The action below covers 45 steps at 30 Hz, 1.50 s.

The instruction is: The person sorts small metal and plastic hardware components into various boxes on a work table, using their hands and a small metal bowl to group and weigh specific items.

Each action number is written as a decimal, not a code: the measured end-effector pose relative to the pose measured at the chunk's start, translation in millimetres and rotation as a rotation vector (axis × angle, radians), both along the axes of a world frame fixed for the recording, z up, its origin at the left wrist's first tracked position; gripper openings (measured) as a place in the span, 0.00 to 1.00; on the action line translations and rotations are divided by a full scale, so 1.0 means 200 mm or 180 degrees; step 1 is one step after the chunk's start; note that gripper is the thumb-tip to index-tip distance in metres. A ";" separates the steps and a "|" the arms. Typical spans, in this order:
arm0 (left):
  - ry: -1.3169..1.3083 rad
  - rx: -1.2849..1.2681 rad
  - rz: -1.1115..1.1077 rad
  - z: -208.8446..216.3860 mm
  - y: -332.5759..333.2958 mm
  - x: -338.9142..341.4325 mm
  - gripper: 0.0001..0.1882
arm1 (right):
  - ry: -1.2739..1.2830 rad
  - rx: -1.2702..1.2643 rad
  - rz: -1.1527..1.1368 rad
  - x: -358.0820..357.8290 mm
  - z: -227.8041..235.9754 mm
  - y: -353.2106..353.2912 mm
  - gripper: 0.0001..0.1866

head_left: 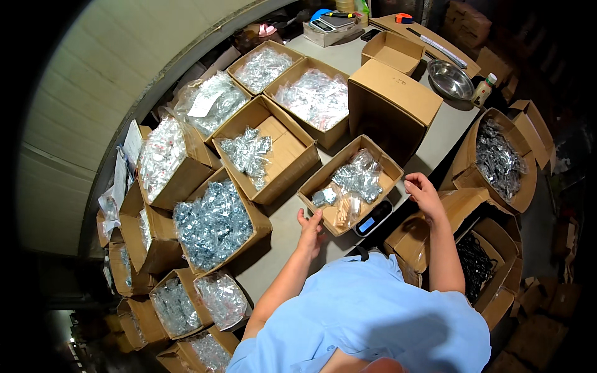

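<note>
The small carton (388, 163) apparently rested on the lit scale (374, 219), holding bagged metal parts (359, 175), tan pegs (343, 211) and grey pieces (324, 198). It was probably fairly heavy for its size, its walls stiff but bendable and the plastic slippery; opposite walls, gripped low, seemed the best hold (the open rim could well have buckled). Left of the scale, the left hand (311, 233) had its fingers loosely spread by the carton's near-left wall; contact was unclear. Right of the scale, the right hand (423, 191) curled loosely, apart from the carton; I could not tell whether it pinched anything. Counted: one small carton, one lit scale and, well beyond it, one steel bowl (450, 81) and one bottle (484, 90). The pegs overlapped too much to count.
</note>
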<state>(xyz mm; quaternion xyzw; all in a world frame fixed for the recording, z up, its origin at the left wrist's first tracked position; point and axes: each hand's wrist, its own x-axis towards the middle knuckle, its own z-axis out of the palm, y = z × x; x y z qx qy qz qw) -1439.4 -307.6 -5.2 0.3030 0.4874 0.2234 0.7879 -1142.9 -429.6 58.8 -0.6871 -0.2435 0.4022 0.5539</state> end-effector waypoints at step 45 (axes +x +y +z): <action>-0.0124 -0.0119 0.0063 0.09 -0.01 0.02 0.52 | -0.0133 0.0057 -0.0071 0.11 -0.07 0.09 0.13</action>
